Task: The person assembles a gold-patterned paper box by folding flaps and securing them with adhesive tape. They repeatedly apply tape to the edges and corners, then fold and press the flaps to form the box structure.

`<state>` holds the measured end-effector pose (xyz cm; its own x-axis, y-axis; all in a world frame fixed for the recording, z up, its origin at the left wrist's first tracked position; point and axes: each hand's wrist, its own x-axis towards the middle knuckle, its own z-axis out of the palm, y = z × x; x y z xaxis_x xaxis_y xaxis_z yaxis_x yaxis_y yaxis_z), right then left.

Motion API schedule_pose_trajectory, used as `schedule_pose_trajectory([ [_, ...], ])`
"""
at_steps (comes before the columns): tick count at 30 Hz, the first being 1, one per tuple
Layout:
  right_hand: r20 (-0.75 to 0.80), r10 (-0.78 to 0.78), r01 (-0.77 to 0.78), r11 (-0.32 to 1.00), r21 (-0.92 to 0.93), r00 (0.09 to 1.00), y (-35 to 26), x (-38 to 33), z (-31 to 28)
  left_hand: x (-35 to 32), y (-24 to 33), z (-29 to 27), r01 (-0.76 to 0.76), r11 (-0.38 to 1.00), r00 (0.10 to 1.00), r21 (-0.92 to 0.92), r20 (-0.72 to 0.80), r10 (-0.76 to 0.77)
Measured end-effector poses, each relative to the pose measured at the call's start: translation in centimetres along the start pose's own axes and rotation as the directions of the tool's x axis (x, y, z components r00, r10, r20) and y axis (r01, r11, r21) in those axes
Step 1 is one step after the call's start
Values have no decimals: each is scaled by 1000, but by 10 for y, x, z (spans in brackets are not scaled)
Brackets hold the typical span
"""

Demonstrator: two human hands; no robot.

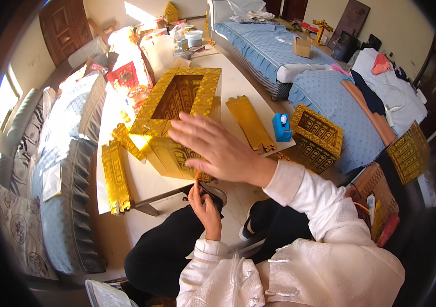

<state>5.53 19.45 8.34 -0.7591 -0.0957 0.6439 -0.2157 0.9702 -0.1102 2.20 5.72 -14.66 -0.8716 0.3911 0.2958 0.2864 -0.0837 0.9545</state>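
Note:
A gold patterned cardboard box (pixel 169 148) with a rectangular opening in its top stands at the near edge of the white table (pixel 164 192). My right hand (pixel 223 151) is held over the box's near right corner, fingers stretched out and nothing in it. Whether its palm touches the box is hidden. Below it, my left hand (pixel 206 212) is at the box's lower edge, with thumb and fingers pinched together. Something thin and orange shows at its fingertips, too small to name. Right of the box lies a flat gold cardboard strip (pixel 248 123).
A blue tape dispenser (pixel 282 128) sits at the table's right edge, beside a second gold box (pixel 312 138). Folded gold pieces (pixel 115 176) lie on the left. Cluttered containers, including a white tub (pixel 194 38), stand at the far end. Blue-covered sofas (pixel 264 46) flank the table.

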Motion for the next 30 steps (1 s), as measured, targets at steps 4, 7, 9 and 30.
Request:
schedule_pose_trajectory([
  [4, -74, 111, -108, 994, 34, 991, 0, -65, -18, -3, -3, -2, -1, 1000, 999, -18, 54, 2],
  [7, -306, 424, -391, 905, 166, 853, 8, -121, -28, -8, -10, -5, 13, 999, 998, -37, 58, -11],
  [9, -361, 568, -522, 823, 226, 740, 19, -157, -31, -14, -21, -8, 30, 998, 996, -60, 83, -25],
  [30, -447, 802, -893, 449, 14, 396, 155, -239, -15, -93, 63, 2, 160, 987, 849, 26, 506, -151],
])
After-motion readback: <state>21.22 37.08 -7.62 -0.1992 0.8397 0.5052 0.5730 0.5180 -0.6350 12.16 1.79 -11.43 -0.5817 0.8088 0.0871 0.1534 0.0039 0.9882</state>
